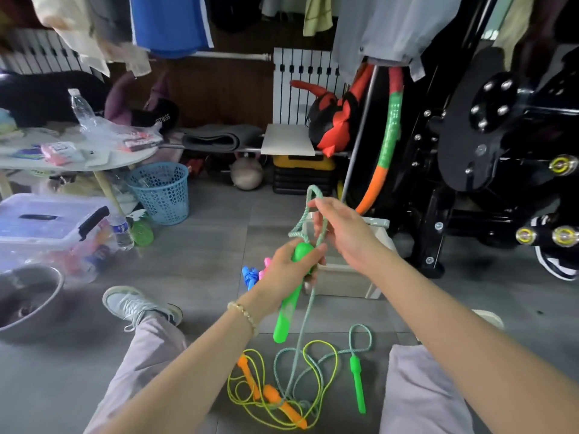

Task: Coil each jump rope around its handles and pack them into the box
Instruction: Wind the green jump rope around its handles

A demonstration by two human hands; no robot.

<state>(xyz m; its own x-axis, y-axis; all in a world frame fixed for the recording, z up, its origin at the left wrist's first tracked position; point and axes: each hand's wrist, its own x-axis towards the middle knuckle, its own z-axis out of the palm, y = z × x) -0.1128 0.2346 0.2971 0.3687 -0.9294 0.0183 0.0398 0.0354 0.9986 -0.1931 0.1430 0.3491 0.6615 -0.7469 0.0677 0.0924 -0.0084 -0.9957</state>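
My left hand (286, 270) grips a bright green handle (288, 311) near its top, the handle pointing down. Its pale green rope (305, 321) loops up to my right hand (341, 230), which pinches the loop above the handle. The rope trails down to the floor, where the second green handle (357, 383) lies. An orange-handled rope (269, 396) with a yellow cord lies tangled beside it. Blue and pink handles (253, 274) show behind my left hand. A white box (372, 277) stands behind my hands, mostly hidden.
A clear lidded storage bin (47, 227) and a metal bowl (28, 296) sit at the left. A blue basket (161, 191) stands under a round table (78, 151). Black gym equipment (501, 151) fills the right. My legs (141, 355) flank the ropes.
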